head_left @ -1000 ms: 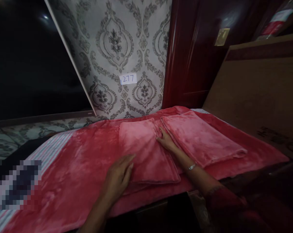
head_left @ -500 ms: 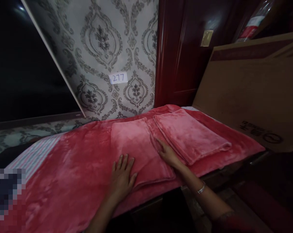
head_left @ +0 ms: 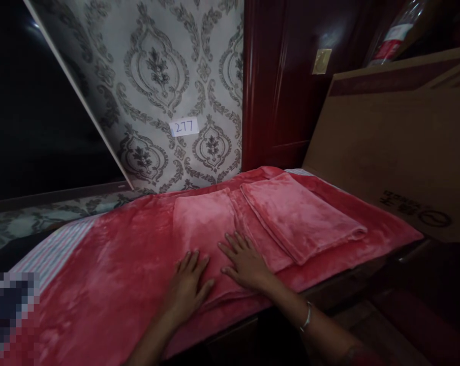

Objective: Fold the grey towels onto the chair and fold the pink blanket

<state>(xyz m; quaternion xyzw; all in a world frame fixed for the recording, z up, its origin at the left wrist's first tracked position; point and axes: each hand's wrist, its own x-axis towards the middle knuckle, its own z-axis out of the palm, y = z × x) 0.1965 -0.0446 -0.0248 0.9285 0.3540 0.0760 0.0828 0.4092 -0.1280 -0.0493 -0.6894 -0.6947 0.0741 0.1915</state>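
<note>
A pink plush cloth (head_left: pixel 205 218), folded flat, lies under both hands on a larger red plush blanket (head_left: pixel 111 264). My left hand (head_left: pixel 184 287) rests on its left front part with the fingers spread. On its right part lies my right hand (head_left: pixel 247 262), palm down, fingers apart and pointing up and left. A bracelet (head_left: pixel 306 316) circles the right wrist. To the right sits a second folded pink plush cloth (head_left: pixel 302 213), with its layered edge facing the first. Neither hand grips anything.
A dark screen (head_left: pixel 47 112) stands at the left against patterned wallpaper (head_left: pixel 157 66). A paper marked 277 (head_left: pixel 184 126) is stuck there. At the right, a cardboard box (head_left: pixel 390 147) stands beside a dark red door (head_left: pixel 283 76). A bottle (head_left: pixel 395 38) is above the box.
My right hand has moved left and down from the gap between the folded cloths onto the left one, its fingers now spread flat. My left hand stays nearly in place.
</note>
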